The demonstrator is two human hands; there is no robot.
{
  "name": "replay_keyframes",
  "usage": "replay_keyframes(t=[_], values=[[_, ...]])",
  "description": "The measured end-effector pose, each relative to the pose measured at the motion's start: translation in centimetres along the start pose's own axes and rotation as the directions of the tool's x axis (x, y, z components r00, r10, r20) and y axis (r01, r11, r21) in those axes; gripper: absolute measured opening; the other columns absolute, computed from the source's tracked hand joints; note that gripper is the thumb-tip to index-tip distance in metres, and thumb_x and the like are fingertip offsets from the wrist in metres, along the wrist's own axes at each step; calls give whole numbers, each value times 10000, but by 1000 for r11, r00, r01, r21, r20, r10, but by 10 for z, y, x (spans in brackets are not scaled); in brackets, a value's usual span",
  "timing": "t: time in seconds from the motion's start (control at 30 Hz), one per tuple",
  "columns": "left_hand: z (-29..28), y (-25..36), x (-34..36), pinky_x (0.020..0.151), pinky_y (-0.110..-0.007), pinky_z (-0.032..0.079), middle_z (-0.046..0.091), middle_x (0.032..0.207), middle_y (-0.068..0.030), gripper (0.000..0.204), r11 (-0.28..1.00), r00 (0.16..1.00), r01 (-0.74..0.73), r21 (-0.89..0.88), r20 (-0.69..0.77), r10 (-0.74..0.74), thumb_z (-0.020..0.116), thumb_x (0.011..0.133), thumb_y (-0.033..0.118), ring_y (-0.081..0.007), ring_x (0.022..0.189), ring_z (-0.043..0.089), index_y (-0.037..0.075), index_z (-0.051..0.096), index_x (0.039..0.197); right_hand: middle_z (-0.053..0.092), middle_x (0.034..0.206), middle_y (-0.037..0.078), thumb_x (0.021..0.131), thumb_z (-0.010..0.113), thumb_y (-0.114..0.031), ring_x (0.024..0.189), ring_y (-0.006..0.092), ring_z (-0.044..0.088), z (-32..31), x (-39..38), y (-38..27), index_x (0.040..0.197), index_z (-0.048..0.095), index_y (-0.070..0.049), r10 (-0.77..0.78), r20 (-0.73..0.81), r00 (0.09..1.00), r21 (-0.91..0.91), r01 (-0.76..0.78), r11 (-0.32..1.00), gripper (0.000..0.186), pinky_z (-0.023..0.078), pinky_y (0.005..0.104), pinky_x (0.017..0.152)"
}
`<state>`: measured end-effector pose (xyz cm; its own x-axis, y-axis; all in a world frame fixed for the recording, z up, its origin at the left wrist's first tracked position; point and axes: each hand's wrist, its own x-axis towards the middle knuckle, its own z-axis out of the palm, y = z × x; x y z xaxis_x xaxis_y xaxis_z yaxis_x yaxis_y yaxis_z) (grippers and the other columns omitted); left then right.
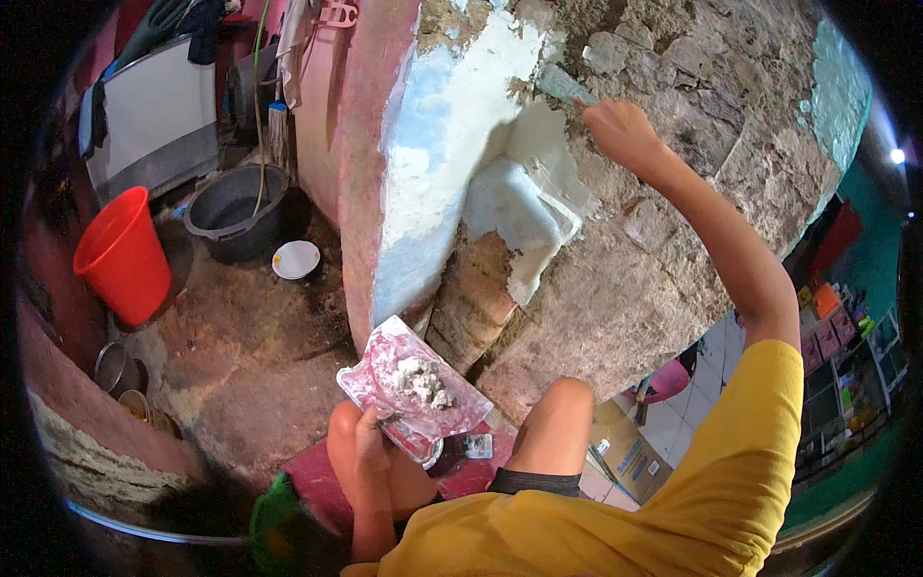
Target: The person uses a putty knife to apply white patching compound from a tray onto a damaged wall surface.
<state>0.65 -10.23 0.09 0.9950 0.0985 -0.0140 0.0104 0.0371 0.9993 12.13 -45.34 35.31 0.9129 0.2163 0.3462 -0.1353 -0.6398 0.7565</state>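
Note:
My right hand (623, 133) is raised at arm's length, its fingers closed round the handle of a putty knife (561, 85). The blade lies against the wall, where smooth white filler (490, 72) meets rough, crumbling plaster (663, 202). Low over my lap, my left hand (368, 457) grips the near left edge of a red, white-smeared plastic pan (466, 404), shaped like a dustpan. A lump of pale, wet filler (423, 383) sits in its middle. Below the knife, a patched ledge (514, 207) juts from the wall.
At the left stand a red bucket (125, 255) and a black tub (236, 216) with a hose in it. A white lid (295, 260) lies beside the tub. Cardboard (630, 457) lies on tiles at the right, near a pink basin (668, 380). Shelves (846, 375) stand farther right.

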Motion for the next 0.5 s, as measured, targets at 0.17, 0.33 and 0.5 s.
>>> replay_keyframes(t=[0.17, 0.33, 0.5], values=[[-7, 14, 0, 665, -394, 393, 533, 735, -194, 337, 945, 999, -52, 323, 16, 50, 518, 780, 292, -280, 714, 525, -43, 548, 771, 635, 716, 174, 717, 571, -35, 710, 326, 657, 1, -4, 0, 761, 629, -10, -20, -6, 1000, 28, 20, 999, 77, 536, 411, 575], [4, 31, -6, 670, -397, 393, 545, 750, -205, 354, 989, 989, 146, -37, 11, -146, 517, 781, 312, -311, 708, 520, -40, 553, 776, 634, 722, 190, 728, 554, -45, 674, 349, 647, 7, -12, 6, 733, 631, -8, -83, -147, 986, 71, 94, 993, 85, 530, 426, 563], [5, 51, -9, 662, -390, 397, 561, 757, -189, 324, 981, 988, 139, -137, 84, -128, 527, 780, 290, -276, 710, 522, -31, 561, 780, 635, 730, 192, 741, 553, -52, 681, 345, 651, 9, -17, -13, 742, 639, -13, 18, -8, 1000, 60, -17, 998, 95, 532, 425, 571]])
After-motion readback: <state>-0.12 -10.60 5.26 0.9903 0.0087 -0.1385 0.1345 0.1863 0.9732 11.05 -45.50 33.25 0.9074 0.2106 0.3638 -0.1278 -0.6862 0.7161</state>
